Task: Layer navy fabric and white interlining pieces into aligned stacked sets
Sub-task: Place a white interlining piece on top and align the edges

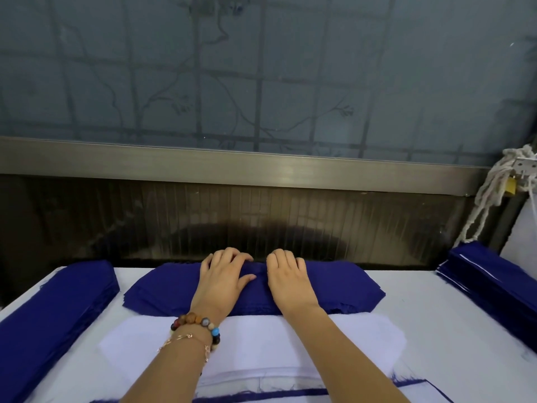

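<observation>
While left hand (225, 274) and right hand (286, 276) rest side by side, fingers bent over the navy pile (162, 286) far edge, can't tell if they pinch a layer. White pile (261, 341) touches it at 6 o'clock. Suggest lifting one piece only and matching edges. More navy: left stack (58, 309) at 9, right stack (488, 274) at 3.

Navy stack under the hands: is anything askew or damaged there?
The navy stack is slightly askew: its layers fan out at the left corner and the near edge is ragged with loose threads. Left hand and right hand rest on top.
</observation>
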Demonstrator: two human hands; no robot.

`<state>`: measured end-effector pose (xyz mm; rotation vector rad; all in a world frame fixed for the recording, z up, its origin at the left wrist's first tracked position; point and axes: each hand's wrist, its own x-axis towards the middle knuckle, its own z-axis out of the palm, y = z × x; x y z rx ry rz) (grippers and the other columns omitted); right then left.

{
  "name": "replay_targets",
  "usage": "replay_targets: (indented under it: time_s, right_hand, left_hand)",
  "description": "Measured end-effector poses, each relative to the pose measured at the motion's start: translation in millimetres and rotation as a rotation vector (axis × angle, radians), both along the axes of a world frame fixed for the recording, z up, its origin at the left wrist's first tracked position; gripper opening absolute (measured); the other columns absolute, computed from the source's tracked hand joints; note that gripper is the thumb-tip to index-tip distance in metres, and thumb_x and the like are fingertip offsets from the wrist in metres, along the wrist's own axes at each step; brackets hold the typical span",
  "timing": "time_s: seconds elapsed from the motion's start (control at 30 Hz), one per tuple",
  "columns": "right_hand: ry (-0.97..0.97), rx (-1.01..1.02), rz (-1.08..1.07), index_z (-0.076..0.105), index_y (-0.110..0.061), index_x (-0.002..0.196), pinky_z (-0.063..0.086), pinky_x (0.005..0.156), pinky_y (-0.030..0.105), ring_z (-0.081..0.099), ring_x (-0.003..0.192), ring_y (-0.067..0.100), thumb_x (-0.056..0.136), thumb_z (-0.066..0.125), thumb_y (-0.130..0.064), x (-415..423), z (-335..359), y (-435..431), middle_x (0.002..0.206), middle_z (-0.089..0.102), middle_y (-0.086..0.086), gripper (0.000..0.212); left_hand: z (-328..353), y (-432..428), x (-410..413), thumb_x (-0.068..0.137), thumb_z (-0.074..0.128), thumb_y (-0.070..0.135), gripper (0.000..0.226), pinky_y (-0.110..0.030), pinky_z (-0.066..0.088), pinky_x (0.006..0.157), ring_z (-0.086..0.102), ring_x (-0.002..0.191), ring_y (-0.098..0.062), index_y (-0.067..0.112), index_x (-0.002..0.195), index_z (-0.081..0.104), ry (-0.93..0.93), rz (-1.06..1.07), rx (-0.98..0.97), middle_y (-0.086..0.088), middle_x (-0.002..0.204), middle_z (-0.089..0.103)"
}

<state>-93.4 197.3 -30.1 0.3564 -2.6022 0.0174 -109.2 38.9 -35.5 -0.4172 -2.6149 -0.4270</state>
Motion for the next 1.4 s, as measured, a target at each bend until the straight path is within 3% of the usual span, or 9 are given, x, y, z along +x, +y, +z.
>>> replay_targets:
  time_s: [0.1,0.27,0.4,0.53,0.63,0.73,0.97,1.2,1.4]
  right_hand:
    - [-0.02,-0.009,-0.007,0.04,-0.014,0.122,0.026,0.108,0.041,0.036,0.126,0.024,0.095,0.045,-0.013,-1.7,-2.7,0.8,0.13,0.043,0.007,0.027]
    - [-0.022,-0.061,0.017,0.039,-0.02,0.123,0.022,0.109,0.04,0.035,0.127,0.021,0.097,0.043,-0.018,-2.4,-3.9,1.5,0.129,0.043,0.002,0.026]
    - [-0.007,-0.072,0.021,0.032,-0.026,0.136,0.022,0.109,0.039,0.035,0.125,0.019,0.096,0.049,-0.022,0.4,-1.4,0.5,0.131,0.039,-0.001,0.043]
    - [-0.017,-0.11,0.017,0.042,-0.024,0.119,0.024,0.106,0.036,0.038,0.119,0.018,0.095,0.052,-0.019,2.6,0.0,0.7,0.124,0.043,-0.002,0.026]
    - [-0.013,-0.241,-0.047,0.046,-0.024,0.114,0.029,0.1,0.031,0.039,0.114,0.015,0.097,0.05,-0.026,3.5,2.5,5.6,0.12,0.045,-0.004,0.017]
    - [0.018,-0.238,-0.04,0.051,-0.023,0.11,0.033,0.095,0.028,0.04,0.113,0.014,0.098,0.048,-0.027,6.5,3.5,7.8,0.117,0.047,-0.005,0.013]
    - [0.026,-0.246,-0.054,0.059,-0.024,0.107,0.031,0.095,0.026,0.037,0.112,0.012,0.098,0.049,-0.031,12.6,5.1,9.8,0.115,0.048,-0.006,0.016]
    - [-0.066,-0.159,-0.153,0.053,-0.027,0.117,0.019,0.11,0.037,0.04,0.122,0.017,0.099,0.044,-0.037,8.4,5.0,11.7,0.122,0.053,-0.005,0.023]
    - [-0.257,-0.057,-0.185,0.048,-0.028,0.128,0.018,0.109,0.046,0.037,0.124,0.021,0.094,0.048,-0.048,4.5,31.3,55.4,0.125,0.053,-0.003,0.039]
  left_hand:
    - [-0.2,-0.8,2.2,0.092,0.055,0.043,0.027,-0.033,0.022,0.111,0.035,0.12,-0.008,0.04,0.117,0.045,0.042,-0.015,0.052,0.015,0.121,0.041]
    - [2.3,-0.6,5.1,0.091,0.058,0.042,0.042,-0.032,0.024,0.109,0.038,0.118,-0.008,0.038,0.129,0.041,0.049,0.001,0.071,0.014,0.12,0.043]
    - [4.7,-0.5,6.9,0.091,0.06,0.039,0.03,-0.03,0.028,0.104,0.041,0.112,-0.007,0.037,0.117,0.044,0.049,-0.008,0.096,0.015,0.114,0.047]
    - [5.9,-0.6,9.2,0.094,0.056,0.037,0.017,-0.029,0.025,0.104,0.04,0.11,-0.006,0.036,0.108,0.047,0.035,-0.008,0.087,0.018,0.11,0.047]
    - [9.1,2.6,10.2,0.095,0.054,0.035,0.012,-0.029,0.028,0.103,0.042,0.108,-0.007,0.034,0.106,0.05,0.014,0.01,0.077,0.015,0.108,0.048]
    - [10.8,3.3,11.4,0.096,0.053,0.034,0.006,-0.03,0.029,0.105,0.046,0.106,-0.01,0.031,0.101,0.054,0.038,0.026,0.048,0.012,0.105,0.052]
    - [10.5,2.1,11.3,0.098,0.047,0.04,0.02,-0.035,0.018,0.112,0.047,0.113,-0.01,0.035,0.107,0.064,0.065,0.105,-0.064,0.014,0.11,0.062]
    - [8.3,0.9,11.2,0.098,0.046,0.039,0.021,-0.035,0.023,0.106,0.049,0.112,-0.01,0.036,0.116,0.057,0.011,0.14,-0.032,0.013,0.115,0.058]
    - [34.2,-44.8,-0.2,0.092,0.052,0.054,0.03,-0.046,0.018,0.11,0.048,0.113,-0.012,0.036,0.115,0.057,-0.125,0.12,-0.184,0.014,0.112,0.058]
